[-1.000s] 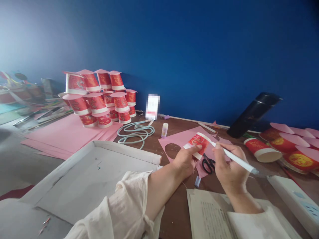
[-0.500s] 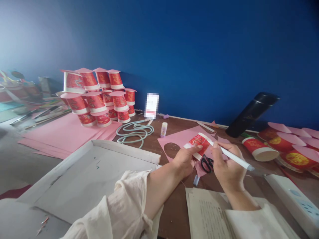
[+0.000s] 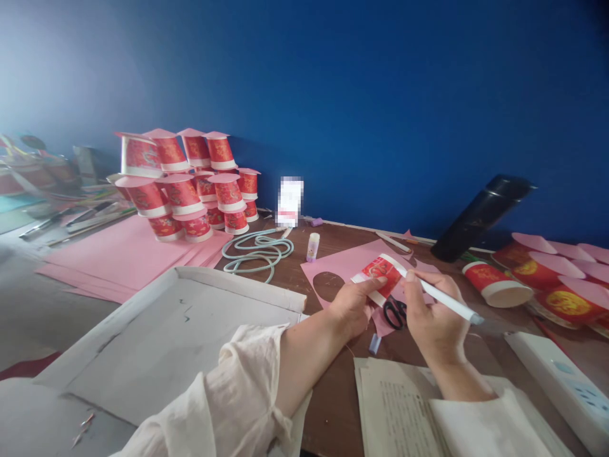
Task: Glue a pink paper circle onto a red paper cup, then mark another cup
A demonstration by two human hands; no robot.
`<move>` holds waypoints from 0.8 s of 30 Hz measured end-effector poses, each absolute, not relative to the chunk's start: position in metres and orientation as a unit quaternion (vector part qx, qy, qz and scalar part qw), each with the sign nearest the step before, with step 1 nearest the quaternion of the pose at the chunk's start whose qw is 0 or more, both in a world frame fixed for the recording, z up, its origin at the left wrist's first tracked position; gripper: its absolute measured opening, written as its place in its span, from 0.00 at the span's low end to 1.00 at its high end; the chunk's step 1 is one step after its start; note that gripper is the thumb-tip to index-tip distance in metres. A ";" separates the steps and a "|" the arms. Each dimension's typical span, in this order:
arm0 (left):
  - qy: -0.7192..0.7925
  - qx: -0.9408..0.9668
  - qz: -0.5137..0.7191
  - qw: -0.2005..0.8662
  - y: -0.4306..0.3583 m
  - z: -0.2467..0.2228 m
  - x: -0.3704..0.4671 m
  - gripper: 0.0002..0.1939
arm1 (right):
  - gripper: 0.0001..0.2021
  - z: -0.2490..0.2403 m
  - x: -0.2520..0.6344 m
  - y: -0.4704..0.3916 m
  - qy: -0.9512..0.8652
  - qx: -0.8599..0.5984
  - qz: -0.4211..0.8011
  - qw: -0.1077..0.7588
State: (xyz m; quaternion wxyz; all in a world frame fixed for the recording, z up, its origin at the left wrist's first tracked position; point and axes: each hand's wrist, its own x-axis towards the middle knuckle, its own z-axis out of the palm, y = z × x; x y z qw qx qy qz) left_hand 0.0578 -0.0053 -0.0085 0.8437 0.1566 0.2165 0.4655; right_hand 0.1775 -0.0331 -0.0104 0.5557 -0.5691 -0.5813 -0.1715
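My left hand is closed round a red paper cup, which lies on its side with its mouth tilted to the right. In my right hand is a white marker pen, gripped like a writing tool. Its tip end meets the cup's rim area; whether it touches cannot be seen clearly. Just beneath the cup show the black handles of scissors and a pink paper sheet with a round hole cut in it. A small cap-like piece lies below my left hand.
Stacked red cups with pink paper tops stand at left on pink sheets. Nearby are a coiled cable, glue stick and white box lid. At right are a black bottle, more cups and a power strip.
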 end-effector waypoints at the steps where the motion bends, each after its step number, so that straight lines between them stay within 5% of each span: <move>1: 0.223 0.155 0.465 0.843 -0.005 -0.008 0.057 0.08 | 0.09 -0.011 0.178 -0.033 -0.578 -0.573 -0.168 0.556; 24: 0.247 0.117 0.474 0.837 -0.001 -0.006 0.053 0.05 | 0.08 -0.012 0.180 -0.033 -0.595 -0.570 -0.182 0.537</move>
